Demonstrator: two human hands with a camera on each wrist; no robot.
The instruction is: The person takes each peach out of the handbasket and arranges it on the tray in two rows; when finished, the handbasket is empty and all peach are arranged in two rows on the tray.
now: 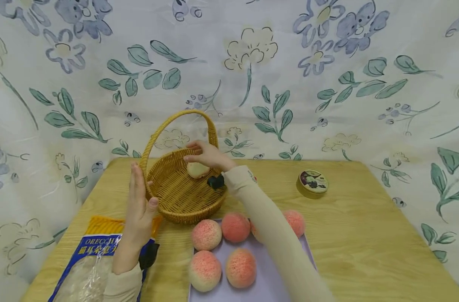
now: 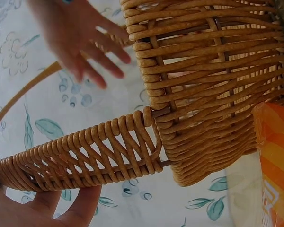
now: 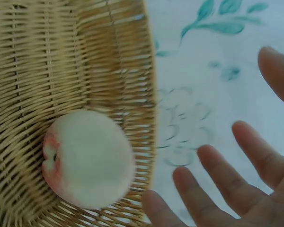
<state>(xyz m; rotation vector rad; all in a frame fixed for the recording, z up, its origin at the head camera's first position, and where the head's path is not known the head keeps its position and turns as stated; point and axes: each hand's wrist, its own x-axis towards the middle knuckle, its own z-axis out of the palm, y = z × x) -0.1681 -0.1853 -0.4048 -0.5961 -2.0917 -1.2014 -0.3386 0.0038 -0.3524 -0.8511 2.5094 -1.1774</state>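
A wicker basket [image 1: 176, 205] with a tall arched handle [image 2: 85, 156] stands toward the back of the table. My left hand [image 1: 136, 214] is upright at the basket's left side, its fairly straight fingers touching the lower part of the handle. One pale peach [image 3: 90, 161] with a pink blush lies inside, against the basket wall. Above it, my right hand [image 3: 236, 184] hovers over the far rim with fingers spread, holding nothing. Several pink peaches [image 1: 235, 227] sit on a lilac tray [image 1: 269, 274] in front of the basket, partly covered by my right sleeve.
At the left front lies a blue and yellow bag of orecchiette pasta [image 1: 87, 268], partly behind my left forearm. A round tin [image 1: 312, 183] stands at the back right of the wooden table [image 1: 369, 239]. Floral cloth [image 1: 259, 92] hangs behind the table.
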